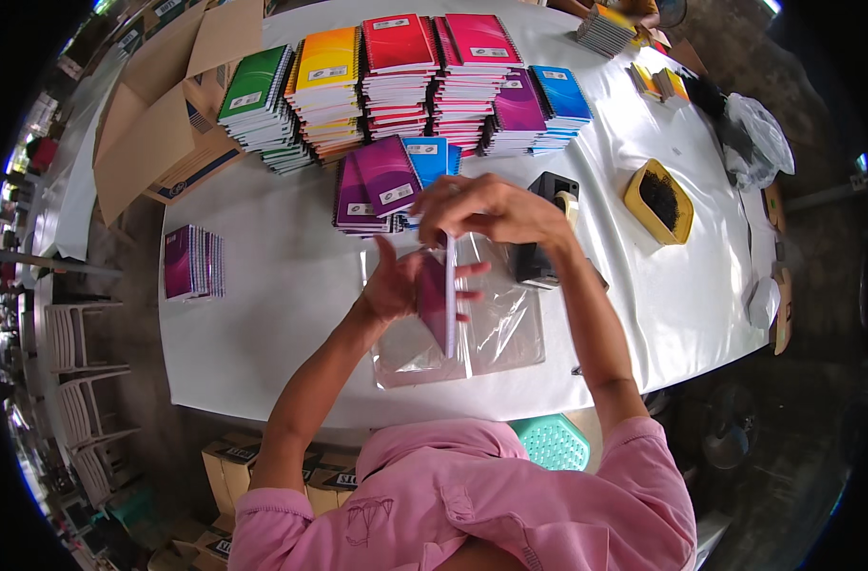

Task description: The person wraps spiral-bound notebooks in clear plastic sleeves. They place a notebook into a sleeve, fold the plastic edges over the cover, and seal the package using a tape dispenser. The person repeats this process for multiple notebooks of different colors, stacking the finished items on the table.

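A purple spiral notebook (pixel 435 303) stands on edge between my hands, above clear plastic sheets or bags (pixel 505 347) lying on the table. My left hand (pixel 396 284) supports it low down, thumb up on the left and fingers reaching past its right side. At the notebook's top edge, my right hand (pixel 491 209) has its fingers bent down and pinched on it. Just beyond, purple notebooks (pixel 381 181) and blue notebooks (pixel 428 157) lie in a low pile. A separate small stack of purple notebooks (pixel 192 262) sits at the left.
Tall stacks of green, yellow, red (pixel 397 43), pink, purple and blue notebooks line the back. An open cardboard box (pixel 158 143) stands back left. Right of my hands are a black tape-dispenser-like object (pixel 538 262) and a yellow tub (pixel 681 224) with dark contents. Another person sits far right.
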The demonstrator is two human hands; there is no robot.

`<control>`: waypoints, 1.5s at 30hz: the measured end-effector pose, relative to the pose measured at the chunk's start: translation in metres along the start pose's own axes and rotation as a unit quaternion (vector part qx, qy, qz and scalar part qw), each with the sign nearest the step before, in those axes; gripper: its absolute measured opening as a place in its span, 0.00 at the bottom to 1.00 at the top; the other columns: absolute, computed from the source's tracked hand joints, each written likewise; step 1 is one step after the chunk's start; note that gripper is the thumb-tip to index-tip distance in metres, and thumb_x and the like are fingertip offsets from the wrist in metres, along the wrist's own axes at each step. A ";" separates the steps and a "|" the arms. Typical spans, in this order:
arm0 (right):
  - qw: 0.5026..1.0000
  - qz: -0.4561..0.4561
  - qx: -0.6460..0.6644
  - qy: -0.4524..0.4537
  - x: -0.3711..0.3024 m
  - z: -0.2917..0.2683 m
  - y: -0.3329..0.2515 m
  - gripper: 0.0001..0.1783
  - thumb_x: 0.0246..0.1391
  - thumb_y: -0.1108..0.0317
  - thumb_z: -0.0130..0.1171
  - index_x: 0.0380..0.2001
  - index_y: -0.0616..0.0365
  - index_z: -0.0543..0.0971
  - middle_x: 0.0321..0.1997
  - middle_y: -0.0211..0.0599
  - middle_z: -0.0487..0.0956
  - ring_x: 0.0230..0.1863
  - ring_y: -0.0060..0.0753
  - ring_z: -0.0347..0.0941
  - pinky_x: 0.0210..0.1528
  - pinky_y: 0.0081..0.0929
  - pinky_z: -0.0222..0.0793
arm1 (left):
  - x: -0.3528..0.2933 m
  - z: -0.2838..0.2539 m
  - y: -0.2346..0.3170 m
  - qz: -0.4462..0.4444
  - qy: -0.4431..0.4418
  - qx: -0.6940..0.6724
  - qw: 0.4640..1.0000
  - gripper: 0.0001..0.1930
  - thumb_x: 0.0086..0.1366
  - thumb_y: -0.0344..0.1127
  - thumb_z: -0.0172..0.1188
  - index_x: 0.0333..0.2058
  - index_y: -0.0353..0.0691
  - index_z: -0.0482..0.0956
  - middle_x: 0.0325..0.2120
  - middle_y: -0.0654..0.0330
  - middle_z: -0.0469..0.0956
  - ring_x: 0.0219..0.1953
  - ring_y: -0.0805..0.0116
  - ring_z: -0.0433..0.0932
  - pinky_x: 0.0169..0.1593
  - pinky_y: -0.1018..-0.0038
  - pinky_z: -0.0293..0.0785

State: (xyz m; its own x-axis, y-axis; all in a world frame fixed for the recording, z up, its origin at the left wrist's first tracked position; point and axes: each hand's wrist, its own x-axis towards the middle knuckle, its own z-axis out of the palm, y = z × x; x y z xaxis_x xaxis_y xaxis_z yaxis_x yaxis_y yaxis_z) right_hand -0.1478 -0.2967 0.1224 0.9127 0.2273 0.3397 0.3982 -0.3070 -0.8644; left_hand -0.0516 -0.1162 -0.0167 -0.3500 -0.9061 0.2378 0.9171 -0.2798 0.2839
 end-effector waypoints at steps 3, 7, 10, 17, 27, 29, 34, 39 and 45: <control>0.987 0.039 -0.037 0.149 0.022 0.009 0.048 0.12 0.49 0.80 0.58 0.38 0.63 0.81 0.43 0.44 0.79 0.50 0.47 0.73 0.53 0.36 0.67 | -0.031 0.029 0.006 0.067 0.095 0.002 0.993 0.44 0.62 0.52 0.58 0.68 0.43 0.44 0.65 0.47 0.54 0.58 0.40 0.67 0.59 0.45 0.64; 0.775 0.362 -0.414 0.310 0.058 0.054 0.119 0.38 0.41 0.46 0.71 0.47 0.66 0.75 0.52 0.52 0.72 0.58 0.49 0.64 0.55 0.47 0.63 | -0.070 0.048 0.028 0.220 0.380 0.180 0.880 0.21 0.63 0.33 0.61 0.52 0.32 0.70 0.47 0.56 0.77 0.50 0.64 0.76 0.56 0.66 0.73; 0.738 0.405 -0.418 0.341 0.062 0.079 0.157 0.45 0.33 0.46 0.74 0.47 0.72 0.70 0.55 0.57 0.65 0.59 0.54 0.57 0.52 0.56 0.57 | -0.085 0.032 0.040 0.251 0.411 0.170 0.860 0.19 0.63 0.31 0.60 0.51 0.32 0.71 0.45 0.57 0.77 0.49 0.65 0.76 0.55 0.67 0.72; 0.814 0.257 0.219 0.473 0.050 0.065 0.114 0.25 0.40 0.69 0.73 0.33 0.64 0.66 0.28 0.37 0.73 0.28 0.30 0.71 0.34 0.28 0.70 | -0.111 0.011 0.046 0.216 0.442 0.185 0.850 0.36 0.62 0.58 0.56 0.57 0.34 0.64 0.50 0.55 0.73 0.51 0.65 0.75 0.54 0.68 0.72; 0.580 0.331 -0.519 0.534 0.018 0.081 0.155 0.28 0.41 0.53 0.72 0.34 0.65 0.71 0.33 0.51 0.74 0.41 0.55 0.71 0.42 0.44 0.66 | -0.067 0.001 0.051 0.229 0.434 0.195 0.849 0.25 0.60 0.44 0.64 0.53 0.37 0.71 0.45 0.57 0.78 0.46 0.65 0.79 0.51 0.68 0.76; 0.660 0.410 -0.394 0.492 -0.003 0.059 0.167 0.28 0.40 0.52 0.72 0.33 0.65 0.72 0.35 0.52 0.76 0.41 0.56 0.72 0.41 0.45 0.67 | -0.073 -0.009 0.060 0.200 0.427 0.229 0.851 0.25 0.60 0.42 0.65 0.52 0.37 0.71 0.45 0.57 0.78 0.45 0.65 0.79 0.51 0.67 0.76; 0.681 0.465 -0.311 0.473 -0.016 0.033 0.148 0.26 0.40 0.54 0.71 0.30 0.65 0.74 0.33 0.54 0.77 0.37 0.53 0.74 0.40 0.41 0.68 | -0.072 -0.015 0.069 0.201 0.415 0.173 0.870 0.30 0.60 0.52 0.63 0.54 0.37 0.70 0.47 0.57 0.77 0.47 0.65 0.78 0.52 0.67 0.75; 0.780 0.328 0.083 0.526 0.007 0.061 0.054 0.19 0.47 0.60 0.68 0.29 0.67 0.75 0.29 0.48 0.78 0.30 0.39 0.74 0.34 0.32 0.69 | -0.066 -0.010 0.071 0.215 0.341 0.093 0.910 0.36 0.57 0.59 0.62 0.56 0.41 0.67 0.50 0.59 0.74 0.53 0.66 0.73 0.56 0.67 0.71; 0.743 0.164 -0.461 0.457 0.037 0.026 0.090 0.23 0.45 0.62 0.70 0.36 0.66 0.70 0.42 0.60 0.74 0.47 0.61 0.70 0.47 0.45 0.69 | -0.028 0.002 0.080 0.257 0.391 0.124 0.875 0.30 0.56 0.33 0.66 0.57 0.50 0.67 0.48 0.61 0.75 0.51 0.64 0.74 0.55 0.62 0.71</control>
State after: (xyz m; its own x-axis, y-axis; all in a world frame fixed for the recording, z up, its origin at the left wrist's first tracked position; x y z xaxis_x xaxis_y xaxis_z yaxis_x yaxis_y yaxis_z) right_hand -0.0808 -0.2914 0.0476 0.4882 -0.5925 0.6408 -0.3493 -0.8055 -0.4787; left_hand 0.0313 -0.1125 0.0017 0.4234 -0.8589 -0.2883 0.8116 0.2182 0.5419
